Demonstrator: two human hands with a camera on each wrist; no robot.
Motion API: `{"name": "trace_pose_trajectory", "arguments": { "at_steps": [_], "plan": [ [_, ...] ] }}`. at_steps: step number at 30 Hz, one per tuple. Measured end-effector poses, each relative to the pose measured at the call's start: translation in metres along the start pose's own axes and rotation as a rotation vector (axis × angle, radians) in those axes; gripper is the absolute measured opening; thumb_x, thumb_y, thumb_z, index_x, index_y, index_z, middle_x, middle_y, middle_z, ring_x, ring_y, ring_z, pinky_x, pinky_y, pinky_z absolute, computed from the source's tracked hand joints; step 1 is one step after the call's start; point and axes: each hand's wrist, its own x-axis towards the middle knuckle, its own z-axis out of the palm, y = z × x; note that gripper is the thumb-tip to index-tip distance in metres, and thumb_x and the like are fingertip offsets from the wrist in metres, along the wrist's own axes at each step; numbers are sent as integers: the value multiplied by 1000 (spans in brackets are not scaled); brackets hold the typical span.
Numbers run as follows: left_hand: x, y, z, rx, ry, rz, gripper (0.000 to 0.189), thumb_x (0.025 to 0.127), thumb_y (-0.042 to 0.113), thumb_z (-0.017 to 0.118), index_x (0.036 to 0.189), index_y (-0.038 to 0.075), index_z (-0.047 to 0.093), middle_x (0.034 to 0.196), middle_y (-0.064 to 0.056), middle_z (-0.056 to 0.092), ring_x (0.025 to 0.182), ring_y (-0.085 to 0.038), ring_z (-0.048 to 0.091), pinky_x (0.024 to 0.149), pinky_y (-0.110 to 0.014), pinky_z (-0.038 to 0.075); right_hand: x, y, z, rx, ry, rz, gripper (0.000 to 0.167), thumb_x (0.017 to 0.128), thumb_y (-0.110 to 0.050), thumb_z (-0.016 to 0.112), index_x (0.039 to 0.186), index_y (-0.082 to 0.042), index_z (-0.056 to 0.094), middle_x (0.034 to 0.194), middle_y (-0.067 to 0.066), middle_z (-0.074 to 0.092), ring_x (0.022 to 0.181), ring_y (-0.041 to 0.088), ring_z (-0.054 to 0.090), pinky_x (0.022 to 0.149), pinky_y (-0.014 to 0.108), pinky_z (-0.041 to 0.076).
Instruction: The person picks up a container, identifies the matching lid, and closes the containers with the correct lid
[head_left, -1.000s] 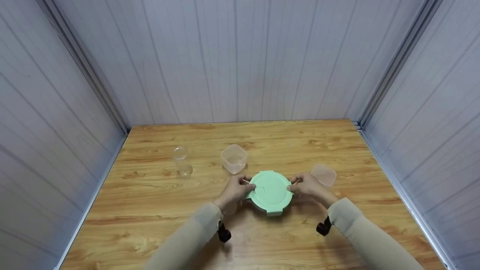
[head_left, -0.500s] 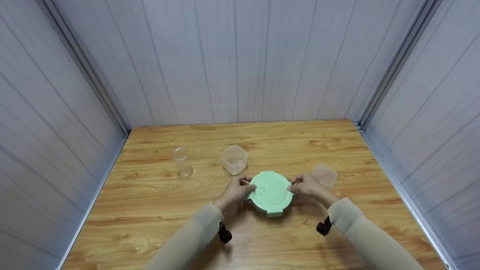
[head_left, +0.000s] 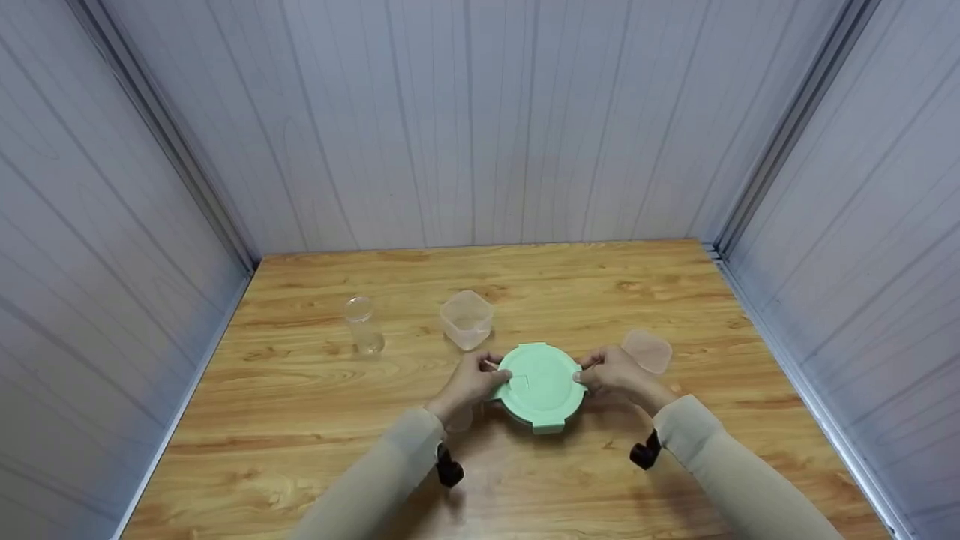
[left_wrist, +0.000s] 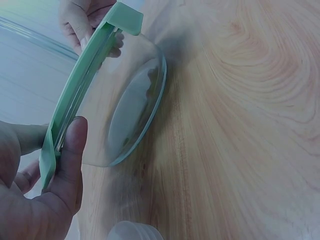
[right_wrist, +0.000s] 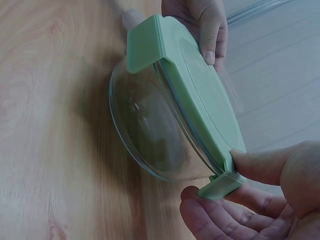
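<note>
A round glass food container (right_wrist: 147, 117) stands on the wooden table with a pale green lid (head_left: 544, 382) on top. My left hand (head_left: 466, 384) pinches the lid's left edge, the thumb on top and a finger (left_wrist: 74, 145) beneath the rim. On the opposite side, my right hand (head_left: 616, 373) pinches a locking tab (right_wrist: 223, 185) between the thumb above and fingertips below. The near tab (right_wrist: 146, 44) hangs down over the rim, angled outward from the glass. In the head view the glass is mostly hidden under the lid.
Behind the container stands a small translucent square tub (head_left: 466, 321). A clear glass cup (head_left: 365, 327) is farther left. One translucent lid (head_left: 647, 351) lies beyond my right hand; another translucent piece (head_left: 460, 420) lies partly hidden beneath my left wrist. Panel walls (head_left: 480, 127) enclose the table.
</note>
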Motion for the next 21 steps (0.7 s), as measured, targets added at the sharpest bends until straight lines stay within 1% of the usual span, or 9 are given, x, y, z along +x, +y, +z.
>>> {"name": "trace_pose_trajectory", "arguments": {
  "at_steps": [4, 5, 8, 11, 12, 15, 17, 21],
  "plan": [
    [-1, 1, -1, -32, -12, -36, 20, 100, 7, 73, 119, -1, 68, 96, -4, 57, 88, -16, 57, 70, -21, 50, 0, -2, 0, -14, 2, 21, 25, 97, -8, 78, 117, 6, 72, 102, 10, 71, 81, 16, 70, 77, 37, 65],
    [-2, 2, -1, -21, -12, -26, 20, 100, 7, 73, 118, -1, 68, 95, -4, 58, 87, -16, 57, 69, -20, 50, 1, -2, -1, -17, 1, 28, 26, 97, -9, 78, 118, 6, 72, 103, 10, 71, 82, 17, 70, 77, 37, 64],
    [-3, 3, -1, -21, -15, -38, 20, 101, 8, 73, 118, 0, 69, 97, -5, 58, 86, -16, 59, 69, -20, 52, 1, -2, -2, -14, -3, 40, 29, 96, -10, 78, 120, 6, 70, 103, 11, 72, 83, 18, 72, 76, 36, 63],
    [-5, 4, 0, -44, -25, -60, 21, 101, 9, 73, 119, 0, 68, 100, -7, 59, 86, -16, 61, 67, -21, 56, 1, 0, -2, 13, -21, 42, 32, 97, -10, 78, 122, 7, 69, 103, 12, 73, 82, 18, 73, 77, 36, 64],
    [-5, 4, 0, -65, -28, -80, 21, 101, 9, 73, 120, 1, 67, 102, -7, 58, 87, -16, 62, 67, -22, 57, 1, 0, -2, 20, -27, 40, 32, 97, -10, 77, 122, 8, 69, 103, 13, 73, 82, 18, 74, 78, 37, 65],
    [-6, 4, 1, -88, -32, -101, 21, 101, 9, 73, 120, 2, 67, 106, -8, 58, 87, -17, 63, 64, -23, 59, 2, 0, -1, 38, -40, 46, 30, 98, -8, 76, 122, 8, 68, 103, 14, 74, 84, 18, 74, 81, 38, 66],
    [-6, 3, 1, -87, -28, -101, 20, 102, 9, 73, 120, 2, 67, 106, -9, 57, 87, -17, 62, 64, -23, 59, 2, -1, 0, 27, -34, 52, 30, 98, -8, 76, 122, 8, 68, 104, 14, 74, 84, 19, 74, 80, 38, 66],
    [-6, 3, 0, -115, -36, -109, 19, 102, 9, 73, 119, 3, 67, 107, -9, 57, 86, -17, 63, 65, -25, 60, 2, -4, 1, -3, -20, 65, 30, 97, -9, 77, 121, 6, 67, 110, 14, 72, 84, 18, 71, 77, 35, 64]
  ]
}}
